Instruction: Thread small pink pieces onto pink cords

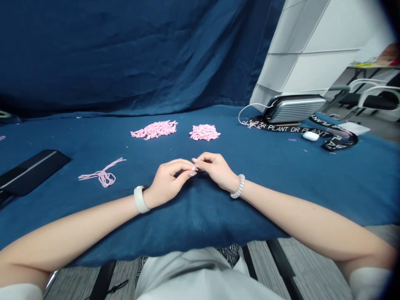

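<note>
My left hand (168, 180) and my right hand (215, 168) meet fingertip to fingertip over the blue cloth (281, 175) near the table's front edge. Both have curled, pinching fingers; whatever sits between them is too small to make out. A white band is on my left wrist, a pearl bracelet on my right. Two heaps of small pink knotted pieces lie beyond the hands, a larger left heap (154, 129) and a right heap (204, 132). Loose pink cord (104, 175) lies to the left of my left hand.
A black flat case (29, 171) lies at the left edge. At the back right are a silver ribbed case (293, 109), a black printed lanyard (331, 135) and a small white earbud case (311, 136). A blue drape hangs behind. Chairs stand far right.
</note>
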`<action>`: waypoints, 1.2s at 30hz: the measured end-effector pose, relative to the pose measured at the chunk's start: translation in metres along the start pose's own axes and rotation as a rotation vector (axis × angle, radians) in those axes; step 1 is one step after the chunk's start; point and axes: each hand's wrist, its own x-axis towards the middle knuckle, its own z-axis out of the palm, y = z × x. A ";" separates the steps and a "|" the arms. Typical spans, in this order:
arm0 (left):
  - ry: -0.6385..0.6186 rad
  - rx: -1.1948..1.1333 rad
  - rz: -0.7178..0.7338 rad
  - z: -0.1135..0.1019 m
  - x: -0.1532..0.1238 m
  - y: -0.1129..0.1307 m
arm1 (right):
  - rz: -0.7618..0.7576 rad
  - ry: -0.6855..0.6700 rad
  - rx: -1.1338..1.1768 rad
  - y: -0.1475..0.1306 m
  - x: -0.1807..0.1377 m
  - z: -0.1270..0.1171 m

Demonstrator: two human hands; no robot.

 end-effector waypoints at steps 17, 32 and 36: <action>0.224 -0.437 -0.394 0.004 0.010 -0.013 | -0.001 0.086 -0.007 0.003 0.002 0.002; -0.155 -0.898 -0.791 -0.002 0.015 -0.013 | -0.254 0.112 -0.189 0.001 -0.003 0.003; -0.262 -0.898 -0.799 -0.006 0.015 -0.015 | -0.272 0.084 -0.174 0.001 -0.005 0.003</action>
